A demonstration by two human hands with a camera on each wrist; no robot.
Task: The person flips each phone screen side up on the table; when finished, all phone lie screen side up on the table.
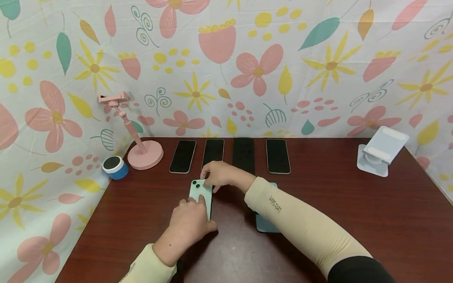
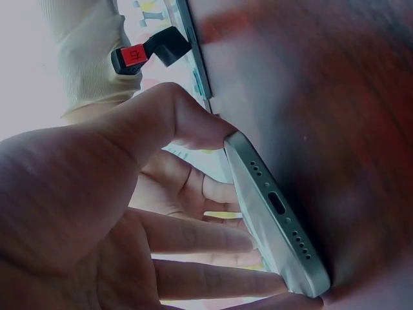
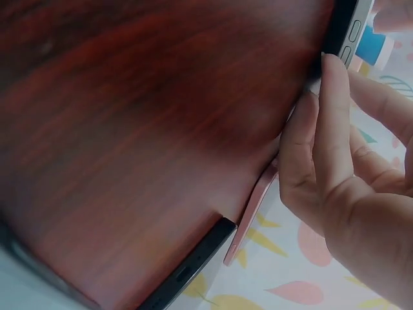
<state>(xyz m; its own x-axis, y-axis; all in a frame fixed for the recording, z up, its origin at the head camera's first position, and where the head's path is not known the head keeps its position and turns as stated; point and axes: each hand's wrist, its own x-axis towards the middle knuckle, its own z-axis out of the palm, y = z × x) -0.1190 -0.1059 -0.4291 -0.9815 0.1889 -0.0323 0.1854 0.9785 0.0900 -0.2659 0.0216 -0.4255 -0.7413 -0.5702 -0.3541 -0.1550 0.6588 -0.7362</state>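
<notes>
A pale green phone [image 1: 197, 194] lies back side up between the two hands, its camera end away from me. My left hand [image 1: 188, 220] holds its near part, the thumb at one corner of the charging-port end [image 2: 276, 203] and the fingers spread over the back and far edge. At the camera end, my right hand [image 1: 223, 174] pinches the phone's top corner area. In the right wrist view its fingers [image 3: 334, 123] touch the side edge near the buttons [image 3: 352, 39]. The phone's screen face is hidden.
Several dark phones [image 1: 183, 156] lie in a row along the back edge. A pink phone stand [image 1: 144, 154] and a blue-and-white round object [image 1: 115, 168] stand at the left. A light blue flat object [image 1: 266, 225] lies partly under the right forearm. A white folding stand [image 1: 384, 148] is at the right.
</notes>
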